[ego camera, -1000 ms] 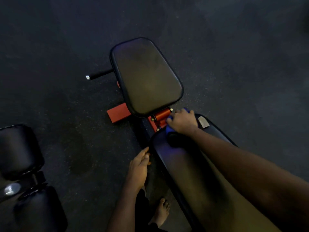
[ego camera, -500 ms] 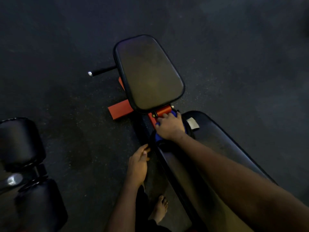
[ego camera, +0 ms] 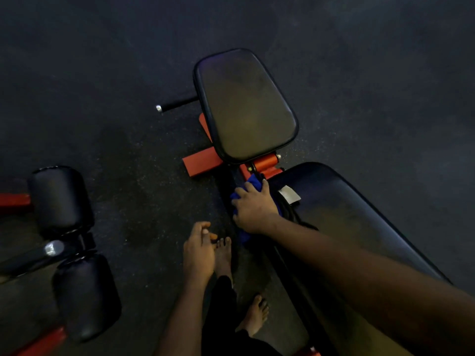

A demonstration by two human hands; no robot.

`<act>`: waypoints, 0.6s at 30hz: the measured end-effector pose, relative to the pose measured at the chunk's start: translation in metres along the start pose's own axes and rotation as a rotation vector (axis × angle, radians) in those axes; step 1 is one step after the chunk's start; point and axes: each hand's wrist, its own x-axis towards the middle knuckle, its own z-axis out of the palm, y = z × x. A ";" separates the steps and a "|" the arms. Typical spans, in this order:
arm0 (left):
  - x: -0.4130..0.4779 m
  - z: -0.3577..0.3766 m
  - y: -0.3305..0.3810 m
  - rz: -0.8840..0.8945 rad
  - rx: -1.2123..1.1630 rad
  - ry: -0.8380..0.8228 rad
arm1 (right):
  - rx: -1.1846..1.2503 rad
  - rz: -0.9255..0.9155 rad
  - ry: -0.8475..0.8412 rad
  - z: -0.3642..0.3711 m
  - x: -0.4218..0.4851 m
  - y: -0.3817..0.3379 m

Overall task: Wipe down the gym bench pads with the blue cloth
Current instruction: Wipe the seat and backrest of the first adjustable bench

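Since the earlier pictures the right hand [ego camera: 253,210] has slid with the blue cloth [ego camera: 254,181] off the top of the long back pad [ego camera: 359,227] and down over its near left corner, so that it now sits at the pad's edge beside the red hinge; a bare foot [ego camera: 223,255] has also come forward under the left hand [ego camera: 199,253]. The right hand is pressed flat on the cloth with fingers spread, gripping it against the end and side of the back pad; blue shows above the fingers near the red frame [ego camera: 264,163] and again below the wrist. The left hand hangs free beside the bench with its fingers loosely curled together, grasping nothing, above the toes of that foot. The seat pad [ego camera: 246,106] lies beyond the hinge, tilted away, its surface dull and bare. A small pale label [ego camera: 289,194] sits on the near end of the back pad, just right of the hand. A black handle bar [ego camera: 177,104] with a silver cap sticks out left of the seat pad. At the far left stand two black roller pads [ego camera: 61,199] on another red frame. The floor [ego camera: 102,73] is dark speckled rubber.
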 end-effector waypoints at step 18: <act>-0.028 0.000 -0.003 0.047 0.034 -0.023 | -0.050 0.118 -0.063 -0.004 -0.028 -0.027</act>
